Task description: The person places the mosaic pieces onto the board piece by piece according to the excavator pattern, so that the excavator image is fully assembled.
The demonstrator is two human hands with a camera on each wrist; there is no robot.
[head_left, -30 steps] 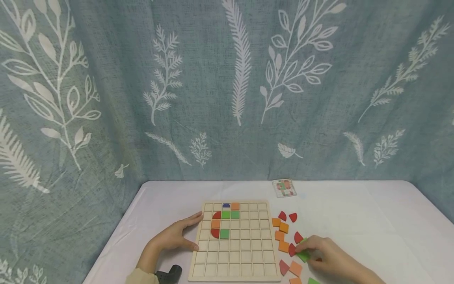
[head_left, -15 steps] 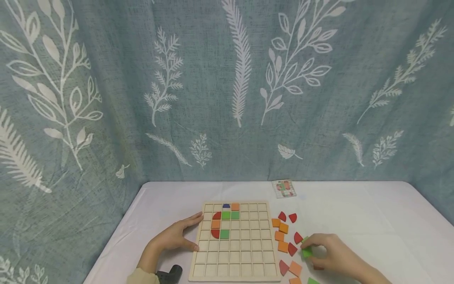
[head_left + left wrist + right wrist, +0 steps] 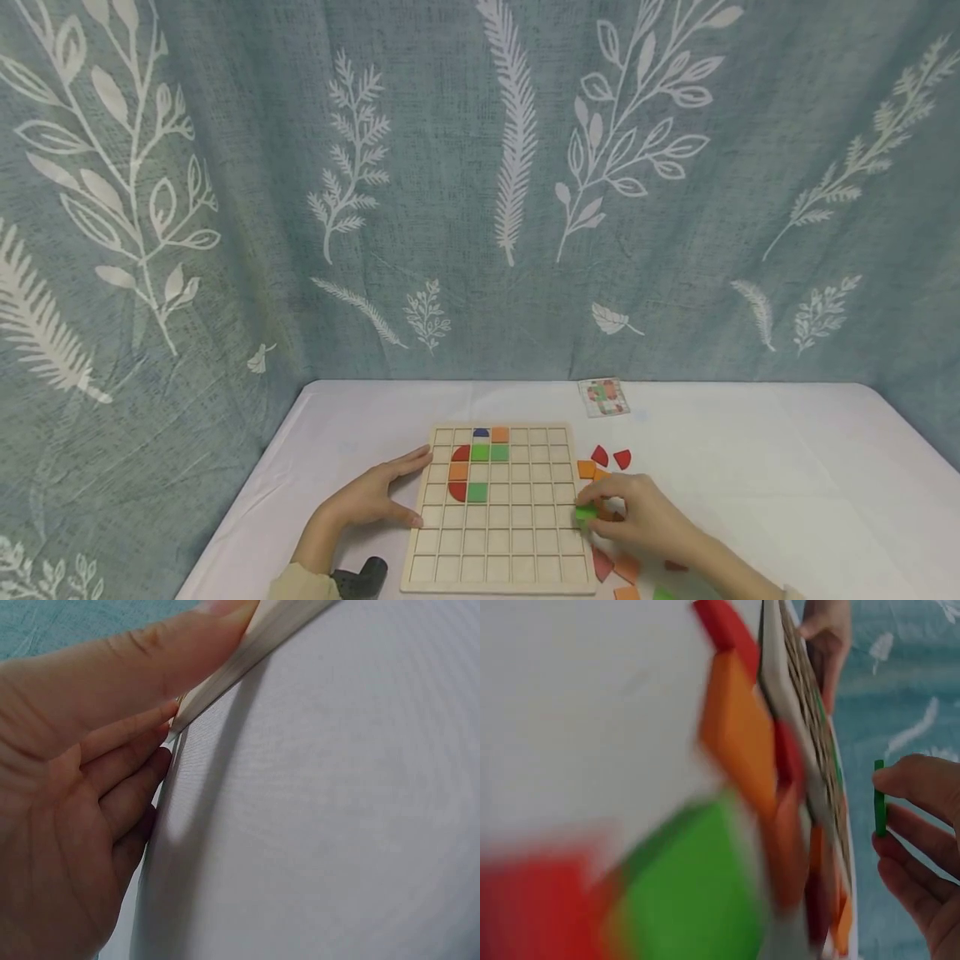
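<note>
A wooden grid board (image 3: pixel 500 542) lies on the table with red, orange, green and blue tiles set in its upper left squares. My left hand (image 3: pixel 370 495) rests along the board's left edge, thumb and fingers spread; in the left wrist view the thumb (image 3: pixel 150 664) touches the rim. My right hand (image 3: pixel 637 515) pinches a green tile (image 3: pixel 586 517) at the board's right edge. In the right wrist view that green tile (image 3: pixel 880 796) shows edge-on between thumb and fingertips. Loose orange and red tiles under the right hand are partly hidden.
Loose red quarter-circle tiles (image 3: pixel 622 459), orange square tiles (image 3: pixel 627 569) and another green tile (image 3: pixel 663 593) lie right of the board. A patterned card (image 3: pixel 604 397) lies at the back. A black object (image 3: pixel 367 577) sits by the left forearm.
My right hand has picked up the green tile from among the loose pieces and carried it left to the board's right edge. The left hand stays in place.
</note>
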